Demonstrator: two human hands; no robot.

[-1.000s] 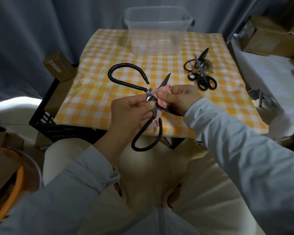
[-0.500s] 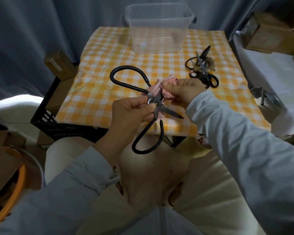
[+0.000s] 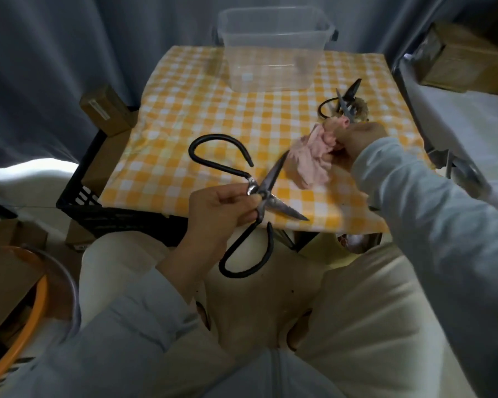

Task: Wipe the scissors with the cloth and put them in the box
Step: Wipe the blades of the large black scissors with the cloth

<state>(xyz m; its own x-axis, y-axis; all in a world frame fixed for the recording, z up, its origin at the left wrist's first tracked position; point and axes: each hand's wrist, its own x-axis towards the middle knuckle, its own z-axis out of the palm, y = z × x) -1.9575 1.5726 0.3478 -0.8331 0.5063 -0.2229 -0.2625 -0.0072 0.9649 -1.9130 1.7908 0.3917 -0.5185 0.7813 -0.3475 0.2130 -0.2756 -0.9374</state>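
Large black scissors (image 3: 260, 193), blades spread wide, are pinched at the pivot by the curled fingers of the left hand (image 3: 216, 211) at the centre of the frame, over the near edge of the checked table (image 3: 184, 116). A pink cloth (image 3: 314, 156) is gripped in the closed right hand (image 3: 357, 139), right of centre, just beside the upper blade. A clear box (image 3: 273, 53) is seen at the top centre, and more scissors (image 3: 342, 107) lie below and right of it.
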